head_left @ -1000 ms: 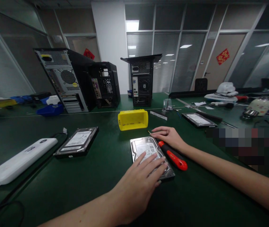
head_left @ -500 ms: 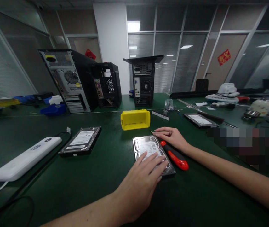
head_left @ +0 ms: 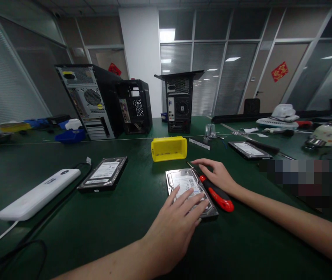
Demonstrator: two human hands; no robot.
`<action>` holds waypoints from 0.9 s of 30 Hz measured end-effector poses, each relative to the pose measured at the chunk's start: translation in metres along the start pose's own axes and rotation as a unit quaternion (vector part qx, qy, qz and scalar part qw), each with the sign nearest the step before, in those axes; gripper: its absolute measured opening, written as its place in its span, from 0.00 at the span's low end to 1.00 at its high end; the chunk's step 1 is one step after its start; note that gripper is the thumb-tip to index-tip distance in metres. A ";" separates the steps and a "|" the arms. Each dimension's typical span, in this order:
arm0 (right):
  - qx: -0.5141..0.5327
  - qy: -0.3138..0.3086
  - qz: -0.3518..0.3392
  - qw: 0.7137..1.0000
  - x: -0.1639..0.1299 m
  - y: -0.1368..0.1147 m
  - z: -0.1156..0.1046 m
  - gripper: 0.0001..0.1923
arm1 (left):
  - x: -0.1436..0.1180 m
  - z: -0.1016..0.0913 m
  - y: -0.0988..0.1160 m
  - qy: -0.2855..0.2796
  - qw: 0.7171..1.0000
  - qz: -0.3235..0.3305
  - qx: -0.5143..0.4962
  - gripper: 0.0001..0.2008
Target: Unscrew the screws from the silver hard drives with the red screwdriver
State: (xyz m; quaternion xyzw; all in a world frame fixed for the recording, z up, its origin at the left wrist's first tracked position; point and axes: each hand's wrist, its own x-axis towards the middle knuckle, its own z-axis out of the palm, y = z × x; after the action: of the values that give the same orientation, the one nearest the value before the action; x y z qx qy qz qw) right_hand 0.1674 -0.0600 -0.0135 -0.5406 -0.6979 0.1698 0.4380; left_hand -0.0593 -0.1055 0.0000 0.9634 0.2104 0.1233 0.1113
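A silver hard drive (head_left: 186,182) lies label up on the green table (head_left: 125,217) in front of me. My left hand (head_left: 174,225) lies flat on its near half, fingers spread. A red and black screwdriver (head_left: 217,194) rests along the drive's right edge. My right hand (head_left: 217,175) lies over the screwdriver's shaft end, fingers loosely curved and touching it. Behind the drive stands a yellow plastic bin (head_left: 168,148) tipped on its side.
A second hard drive (head_left: 103,174) and a white oblong device (head_left: 37,193) with a cable lie at the left. A third drive (head_left: 249,149) lies at the right. Three open computer cases (head_left: 90,101) (head_left: 135,107) (head_left: 179,99) stand at the back. Blue bins (head_left: 69,136) sit far left.
Both hands stay where they were on the drive and screwdriver. Only my head has shifted slightly, moving the scene a little to the right in view.
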 end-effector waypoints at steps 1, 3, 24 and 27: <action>-0.012 0.001 -0.006 1.000 0.000 0.000 0.000 0.14 | 0.000 0.000 0.000 0.002 1.000 0.000 -0.005 0.26; -0.032 0.001 -0.013 0.999 0.000 0.000 0.000 0.14 | 0.000 -0.002 -0.001 0.003 1.000 0.002 -0.013 0.25; -0.130 0.011 -0.064 0.989 0.010 0.013 0.005 0.07 | -0.002 0.003 -0.006 -0.001 1.000 0.008 0.023 0.22; -0.137 0.016 -0.064 0.988 0.010 0.014 0.005 0.07 | -0.003 0.004 -0.006 -0.001 1.000 0.008 0.026 0.22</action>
State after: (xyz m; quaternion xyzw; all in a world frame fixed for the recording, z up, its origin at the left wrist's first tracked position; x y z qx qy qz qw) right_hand 0.1714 -0.0451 -0.0221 -0.5524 -0.7406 0.0350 0.3809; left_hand -0.0627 -0.1018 -0.0060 0.9677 0.2061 0.1177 0.0853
